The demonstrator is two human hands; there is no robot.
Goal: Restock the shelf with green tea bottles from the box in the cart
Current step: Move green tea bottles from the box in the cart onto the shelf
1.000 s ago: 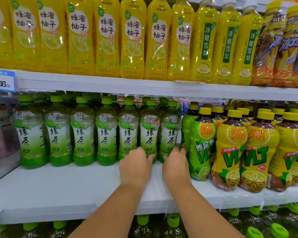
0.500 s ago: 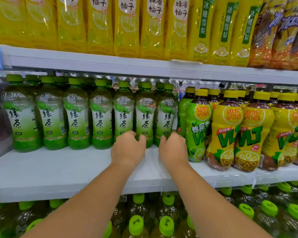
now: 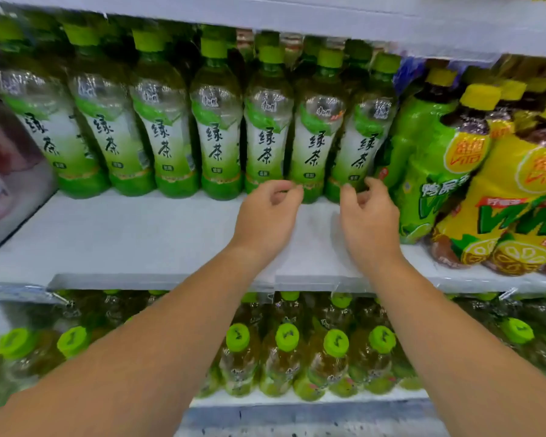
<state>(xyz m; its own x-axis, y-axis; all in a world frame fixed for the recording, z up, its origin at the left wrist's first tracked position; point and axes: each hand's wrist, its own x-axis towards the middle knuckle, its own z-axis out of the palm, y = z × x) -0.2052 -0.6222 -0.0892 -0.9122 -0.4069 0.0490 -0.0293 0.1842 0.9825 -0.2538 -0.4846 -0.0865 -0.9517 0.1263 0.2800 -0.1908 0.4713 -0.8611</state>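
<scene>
Head view: both hands [image 3: 267, 212] released bottles [image 3: 309, 152].

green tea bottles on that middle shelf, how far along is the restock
Done: a row of green tea bottles stands at the back of the shelf. In hand: nothing; the left hand and right hand are empty near the row's base. Left: the bare front strip; the box isn't in view.

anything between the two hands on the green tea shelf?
Nothing. In the head view the left hand and right hand are apart, with only bare white shelf between them, just before the green tea bottles.
</scene>
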